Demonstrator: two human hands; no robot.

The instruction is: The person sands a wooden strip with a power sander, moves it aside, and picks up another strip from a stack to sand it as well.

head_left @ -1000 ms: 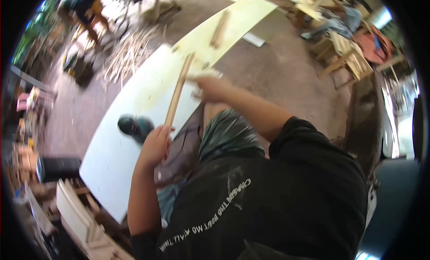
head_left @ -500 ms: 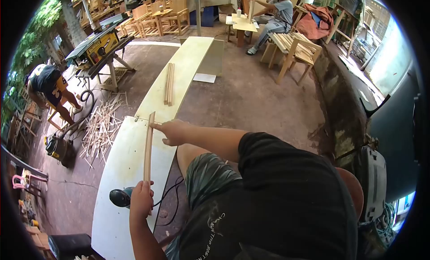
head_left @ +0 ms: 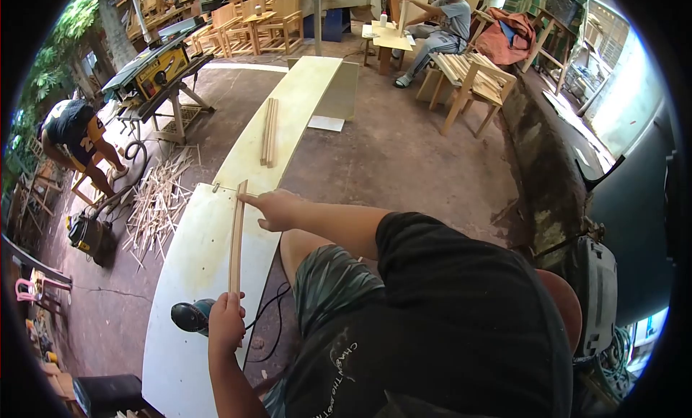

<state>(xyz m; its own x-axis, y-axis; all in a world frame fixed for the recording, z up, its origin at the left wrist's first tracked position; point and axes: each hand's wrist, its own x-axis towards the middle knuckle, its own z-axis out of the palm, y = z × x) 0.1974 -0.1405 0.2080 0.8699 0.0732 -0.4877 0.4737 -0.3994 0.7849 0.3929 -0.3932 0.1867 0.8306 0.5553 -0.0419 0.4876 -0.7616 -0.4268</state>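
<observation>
A long, thin wooden strip [head_left: 236,238] lies lengthwise over the pale, board-topped bench [head_left: 187,256]. My left hand [head_left: 227,322] is closed around its near end. At the far end, my right hand [head_left: 275,209] reaches across with the index finger stretched out against the strip and the thumb held apart. Just left of my left hand sits a dark and teal power tool [head_left: 192,316], partly hidden by that hand, with a black cord [head_left: 277,310] beside the bench. Farther along the bench lie several similar wooden strips [head_left: 269,133] side by side.
A heap of scrap sticks [head_left: 163,202] covers the floor at left, near a shop vacuum [head_left: 90,234] and a yellow table saw [head_left: 155,76]. One person [head_left: 76,133] bends over at left; another [head_left: 450,32] sits at a small table. A chair [head_left: 476,86] holds stacked wood.
The whole view has shifted slightly. Both hands keep their places on the strip, and the bent person at left has moved a little.
</observation>
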